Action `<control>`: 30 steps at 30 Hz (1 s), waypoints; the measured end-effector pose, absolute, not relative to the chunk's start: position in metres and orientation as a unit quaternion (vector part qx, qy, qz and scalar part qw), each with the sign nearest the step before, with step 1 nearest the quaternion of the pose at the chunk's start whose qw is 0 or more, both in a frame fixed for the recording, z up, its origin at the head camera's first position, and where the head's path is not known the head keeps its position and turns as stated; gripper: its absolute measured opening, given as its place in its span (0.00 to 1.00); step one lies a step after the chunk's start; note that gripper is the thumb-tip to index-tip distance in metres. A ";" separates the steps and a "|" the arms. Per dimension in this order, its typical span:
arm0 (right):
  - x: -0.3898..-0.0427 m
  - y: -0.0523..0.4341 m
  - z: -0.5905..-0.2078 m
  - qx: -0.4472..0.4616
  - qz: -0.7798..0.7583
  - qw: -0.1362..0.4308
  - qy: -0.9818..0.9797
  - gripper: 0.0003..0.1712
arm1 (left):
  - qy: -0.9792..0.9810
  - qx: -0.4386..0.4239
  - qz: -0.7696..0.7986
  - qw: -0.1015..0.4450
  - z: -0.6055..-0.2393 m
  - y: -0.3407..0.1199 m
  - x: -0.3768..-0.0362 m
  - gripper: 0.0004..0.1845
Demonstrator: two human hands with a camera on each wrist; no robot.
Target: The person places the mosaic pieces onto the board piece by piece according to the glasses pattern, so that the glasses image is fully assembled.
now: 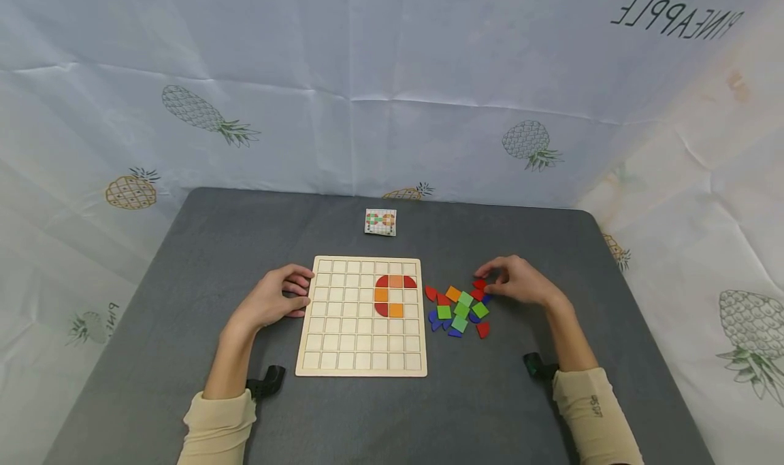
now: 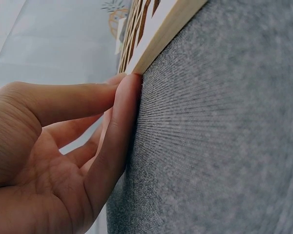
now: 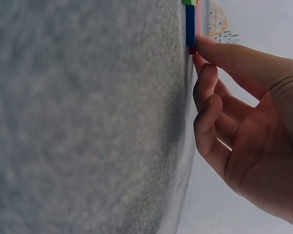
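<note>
My left hand [image 1: 278,296] lies at the left edge of a pale wooden grid board [image 1: 343,346]. Its thumb and fingertips touch that edge; in the left wrist view the thumb and index finger [image 2: 124,112] meet the board's side [image 2: 158,44]. On the board, red rounded tiles [image 1: 410,282] and orange square tiles [image 1: 396,310] form a C-like shape. To the right, my right hand [image 1: 520,279] pinches a red tile [image 1: 480,284] between thumb and index finger, at the top of a loose tile pile. Fingers partly hide the red tile's shape.
The pile holds red, orange, green [image 1: 460,323] and blue tiles [image 1: 454,333], close to the board's right edge. A small printed pattern card [image 1: 380,222] lies behind the board. Everything rests on a dark grey table [image 1: 245,227], with a pineapple-print cloth [image 1: 306,43] behind.
</note>
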State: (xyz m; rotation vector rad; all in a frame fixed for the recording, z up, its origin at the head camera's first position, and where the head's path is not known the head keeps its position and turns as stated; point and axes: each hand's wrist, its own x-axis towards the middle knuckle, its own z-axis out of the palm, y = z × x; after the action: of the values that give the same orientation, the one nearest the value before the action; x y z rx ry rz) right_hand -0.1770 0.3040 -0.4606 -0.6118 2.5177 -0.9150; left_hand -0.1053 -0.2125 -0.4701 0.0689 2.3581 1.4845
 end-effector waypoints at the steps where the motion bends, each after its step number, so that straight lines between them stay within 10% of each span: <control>1: -0.178 0.305 -0.461 -0.218 -0.325 0.193 0.900 0.17 | 0.833 0.025 0.524 0.175 -0.470 -0.212 -0.105 0.26; 30: -0.191 0.305 -0.467 -0.246 -0.352 0.207 0.879 0.15 | 0.832 0.030 0.524 0.179 -0.473 -0.214 -0.107 0.25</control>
State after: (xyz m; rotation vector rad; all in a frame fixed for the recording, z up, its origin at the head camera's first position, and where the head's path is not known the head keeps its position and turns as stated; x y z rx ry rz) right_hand -0.1914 0.3048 -0.4671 -0.6842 2.4481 -0.9808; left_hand -0.1067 -0.2138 -0.4730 0.0848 2.3529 1.4798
